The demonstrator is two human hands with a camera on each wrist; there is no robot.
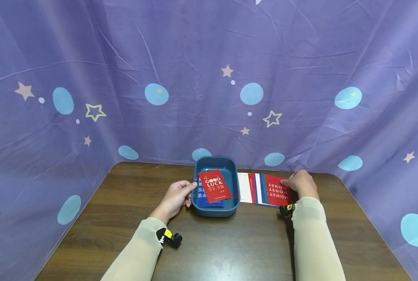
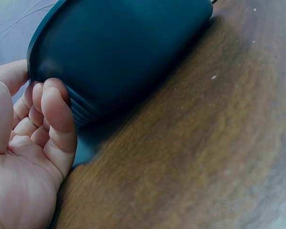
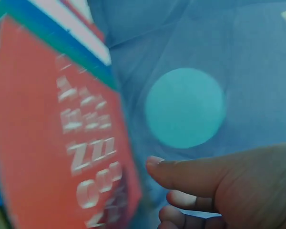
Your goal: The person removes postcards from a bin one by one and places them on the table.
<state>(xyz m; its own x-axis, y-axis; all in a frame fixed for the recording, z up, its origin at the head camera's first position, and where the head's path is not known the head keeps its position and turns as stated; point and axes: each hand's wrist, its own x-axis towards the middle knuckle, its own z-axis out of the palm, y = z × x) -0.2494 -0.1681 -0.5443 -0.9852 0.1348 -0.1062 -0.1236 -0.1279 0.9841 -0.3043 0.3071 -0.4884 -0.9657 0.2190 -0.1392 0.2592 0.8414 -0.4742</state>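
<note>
My left hand [image 1: 175,197] grips the left side of a dark teal plastic bin [image 1: 214,213], thumb at the rim and fingers curled against the outer wall [image 2: 119,52]. Inside the bin a red "GOOD LUCK" card [image 1: 215,185] lies over a blue card [image 1: 209,203] with pale characters. Right of the bin, several cards overlap in a row, with a red "MONEY" card [image 1: 276,191] on top. My right hand [image 1: 303,184] is at that card's right edge. In the right wrist view, a gap shows between thumb and card [image 3: 57,143].
A white card [image 1: 244,188] is at the row's left end, close to the bin. The brown wooden table [image 1: 209,249] ends at a purple curtain [image 1: 195,78] with stars and blue dots. Small black cameras [image 1: 174,239] are strapped to both wrists.
</note>
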